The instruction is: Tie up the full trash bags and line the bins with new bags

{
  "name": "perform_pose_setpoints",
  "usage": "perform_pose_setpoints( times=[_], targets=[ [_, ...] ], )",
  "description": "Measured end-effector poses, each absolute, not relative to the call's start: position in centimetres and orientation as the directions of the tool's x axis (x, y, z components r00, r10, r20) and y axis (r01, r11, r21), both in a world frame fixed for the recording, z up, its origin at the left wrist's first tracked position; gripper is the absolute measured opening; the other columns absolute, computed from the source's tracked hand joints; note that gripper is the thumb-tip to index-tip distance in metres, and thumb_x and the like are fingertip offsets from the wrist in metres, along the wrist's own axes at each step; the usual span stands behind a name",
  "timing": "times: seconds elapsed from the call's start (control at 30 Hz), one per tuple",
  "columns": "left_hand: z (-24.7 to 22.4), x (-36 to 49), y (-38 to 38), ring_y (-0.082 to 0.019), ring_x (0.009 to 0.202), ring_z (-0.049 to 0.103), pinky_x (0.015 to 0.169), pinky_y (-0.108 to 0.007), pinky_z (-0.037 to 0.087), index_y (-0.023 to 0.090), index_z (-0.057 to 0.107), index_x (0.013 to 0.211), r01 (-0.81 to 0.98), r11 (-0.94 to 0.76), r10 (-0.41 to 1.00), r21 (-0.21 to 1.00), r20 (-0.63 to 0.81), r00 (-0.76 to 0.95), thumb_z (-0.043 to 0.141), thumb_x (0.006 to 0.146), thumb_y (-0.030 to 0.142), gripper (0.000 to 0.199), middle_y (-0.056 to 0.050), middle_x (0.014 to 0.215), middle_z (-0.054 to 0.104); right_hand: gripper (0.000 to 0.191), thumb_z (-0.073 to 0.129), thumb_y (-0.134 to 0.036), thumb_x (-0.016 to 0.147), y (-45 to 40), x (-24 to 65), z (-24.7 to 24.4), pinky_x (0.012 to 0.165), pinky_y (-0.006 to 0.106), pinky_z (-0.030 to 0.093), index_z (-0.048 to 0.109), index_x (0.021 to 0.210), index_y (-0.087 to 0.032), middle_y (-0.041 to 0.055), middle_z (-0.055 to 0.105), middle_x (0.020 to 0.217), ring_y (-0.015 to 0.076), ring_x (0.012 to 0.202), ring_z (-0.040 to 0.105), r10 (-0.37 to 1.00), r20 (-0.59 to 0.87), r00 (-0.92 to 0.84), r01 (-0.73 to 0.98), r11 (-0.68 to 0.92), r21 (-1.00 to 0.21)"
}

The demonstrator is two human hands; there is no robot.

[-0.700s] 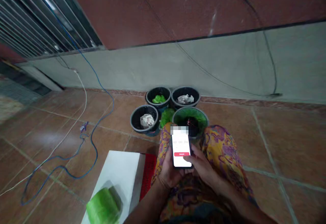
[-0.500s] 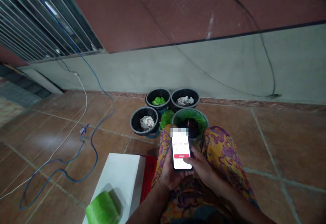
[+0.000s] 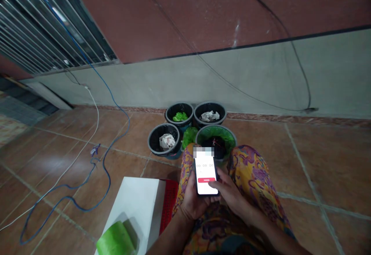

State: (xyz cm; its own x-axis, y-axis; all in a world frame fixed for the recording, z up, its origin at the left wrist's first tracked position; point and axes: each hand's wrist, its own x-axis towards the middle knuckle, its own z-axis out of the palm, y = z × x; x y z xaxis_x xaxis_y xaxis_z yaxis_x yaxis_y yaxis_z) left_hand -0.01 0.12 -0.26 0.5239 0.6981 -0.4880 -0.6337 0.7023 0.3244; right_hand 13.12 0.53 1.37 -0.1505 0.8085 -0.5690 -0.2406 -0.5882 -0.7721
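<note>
A smartphone (image 3: 205, 174) with a lit white screen is held upright above my lap, between my knees. On its screen are a row of zeros and a red bar. My left hand (image 3: 193, 199) wraps around the phone's left side and lower back. My right hand (image 3: 230, 189) grips the right edge, its thumb lying over the screen just below the red bar. Fingers behind the phone are hidden. Right beyond the phone stands a bucket (image 3: 216, 128) lined with green plastic, holding something dark.
Three black-lined buckets stand near the wall: one with green plastic (image 3: 180, 116), two with crumpled pale paper (image 3: 167, 141). At my left is a white box (image 3: 139, 197) bearing a green roll (image 3: 116, 239), beside a red basket (image 3: 169, 199). A blue cable (image 3: 108, 174) loops across the tiles.
The view has shifted slightly, so everything sits a little lower. Both hands keep their hold on the smartphone, and the right thumb stays over the screen.
</note>
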Motion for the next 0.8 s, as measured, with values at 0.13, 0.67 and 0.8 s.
perform_pose_setpoints(
  times=[0.13, 0.67, 0.8],
  targets=[
    [-0.3, 0.0, 0.1, -0.03, 0.104, 0.064, 0.078, -0.037, 0.051, 0.015, 0.063, 0.127, -0.631, 0.696, 0.708, 0.342, -0.475, 0.524, 0.038, 0.092, 0.064, 0.065, -0.015, 0.12, 0.068, 0.064, 0.066, -0.032, 0.065, 0.6, 13.1, 1.3, 0.061, 0.038, 0.056, 0.055, 0.128, -0.025, 0.0046, 0.076, 0.095, 0.0268, 0.08, 0.069, 0.817, -0.559, -0.14, -0.264, -0.575, -0.774],
    [0.0, -0.5, -0.3, -0.023, 0.087, 0.07, 0.072, -0.034, 0.056, 0.013, 0.065, 0.123, -0.718, 0.623, 0.776, 0.311, -0.366, 0.514, 0.037, 0.092, 0.067, 0.068, -0.014, 0.106, 0.074, 0.051, 0.071, -0.046, 0.071, 0.3, 13.2, 0.8, 0.085, 0.039, 0.053, 0.065, 0.116, -0.023, 0.0058, 0.073, 0.111, 0.0272, 0.102, 0.066, 0.911, -0.396, -0.115, -0.355, -0.41, -0.84],
    [0.0, -1.3, -0.8, -0.026, 0.092, 0.07, 0.075, -0.036, 0.055, 0.011, 0.059, 0.131, -0.753, 0.596, 0.794, 0.28, -0.344, 0.501, 0.036, 0.091, 0.068, 0.073, -0.018, 0.111, 0.072, 0.056, 0.069, -0.054, 0.073, 0.3, 13.7, 0.1, 0.088, 0.04, 0.052, 0.065, 0.118, -0.023, 0.0075, 0.071, 0.118, 0.0279, 0.106, 0.064, 0.913, -0.398, -0.084, -0.261, -0.406, -0.876]
  ],
)
